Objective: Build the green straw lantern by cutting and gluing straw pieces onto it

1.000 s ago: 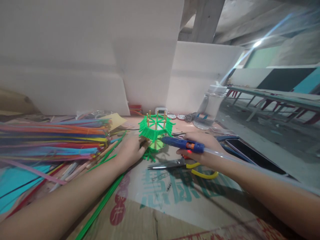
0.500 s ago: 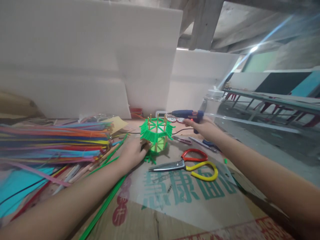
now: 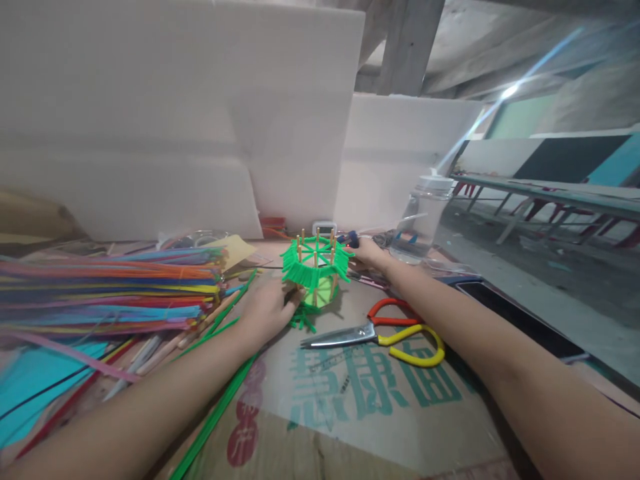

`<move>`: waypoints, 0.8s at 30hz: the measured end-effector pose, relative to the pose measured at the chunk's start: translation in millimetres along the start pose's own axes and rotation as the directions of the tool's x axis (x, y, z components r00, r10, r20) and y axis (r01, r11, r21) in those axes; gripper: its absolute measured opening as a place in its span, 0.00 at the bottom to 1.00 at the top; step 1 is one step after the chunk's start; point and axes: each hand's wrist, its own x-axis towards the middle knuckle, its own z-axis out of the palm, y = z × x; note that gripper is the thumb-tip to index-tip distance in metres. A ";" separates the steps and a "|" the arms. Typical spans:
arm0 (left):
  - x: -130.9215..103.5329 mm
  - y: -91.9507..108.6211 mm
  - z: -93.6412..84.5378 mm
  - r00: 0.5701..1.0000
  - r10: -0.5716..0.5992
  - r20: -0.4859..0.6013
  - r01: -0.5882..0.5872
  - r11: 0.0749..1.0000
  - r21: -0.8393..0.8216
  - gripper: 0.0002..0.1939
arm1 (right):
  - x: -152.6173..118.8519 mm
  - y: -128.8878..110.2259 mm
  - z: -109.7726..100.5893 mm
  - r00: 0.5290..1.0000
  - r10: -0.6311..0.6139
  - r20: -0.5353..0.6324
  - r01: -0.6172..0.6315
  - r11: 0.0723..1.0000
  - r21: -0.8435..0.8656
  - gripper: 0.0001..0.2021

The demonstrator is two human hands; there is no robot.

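Note:
A small green model [image 3: 317, 270] with a fringed roof and thin wooden posts stands upright near the middle of the table. My left hand [image 3: 273, 303] grips its lower left side, the fingertips partly hidden by the model. Behind the model, at its right, my right hand [image 3: 371, 253] is closed around a dark blue glue gun [image 3: 350, 239], of which only a part shows, with a small red light. Scissors [image 3: 370, 333] with one red and one yellow handle lie open in front of the model.
Bundles of coloured pipe cleaners [image 3: 110, 287] cover the left side. A clear bottle [image 3: 420, 220] stands at the back right, and a phone [image 3: 520, 317] lies beyond my right forearm. White boards [image 3: 295, 133] rise behind the table.
My right hand has moved left with the glue gun, from the right of the model to close behind its right side. My left hand has kept its place at the model. More of the bottle and phone shows.

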 end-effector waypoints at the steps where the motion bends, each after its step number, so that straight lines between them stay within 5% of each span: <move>1: 0.3 -0.2 0.0 1.000 0.000 0.001 0.000 1.000 -0.004 0.11 | 0.4 1.8 -1.4 1.000 -0.010 0.012 0.011 1.000 -0.028 0.15; 6: 2.5 -3.0 1.1 1.000 -0.003 -0.015 0.003 0.999 -0.048 0.12 | -16.1 7.6 -27.1 0.998 -0.067 -0.002 0.065 0.970 -0.233 0.14; 13: 3.3 -2.4 1.2 0.998 -0.048 -0.038 0.047 0.998 -0.034 0.14 | -90.1 4.7 -49.7 0.965 -0.257 -0.043 0.209 0.861 -0.464 0.11; 17: 2.7 -0.8 0.0 0.999 -0.033 -0.039 0.033 0.999 -0.010 0.14 | -130.6 -25.8 -33.1 0.891 -0.439 0.119 0.442 0.773 -0.455 0.16; 21: 2.6 -1.4 0.3 0.998 -0.032 -0.048 0.032 0.999 0.004 0.13 | -151.1 -66.0 -3.6 0.830 -0.446 0.335 0.539 0.796 -0.275 0.10; 24: 3.0 -1.7 0.2 0.998 -0.023 -0.054 0.023 1.000 -0.005 0.12 | -149.1 -84.7 16.4 0.830 -0.407 0.381 0.531 0.786 -0.317 0.12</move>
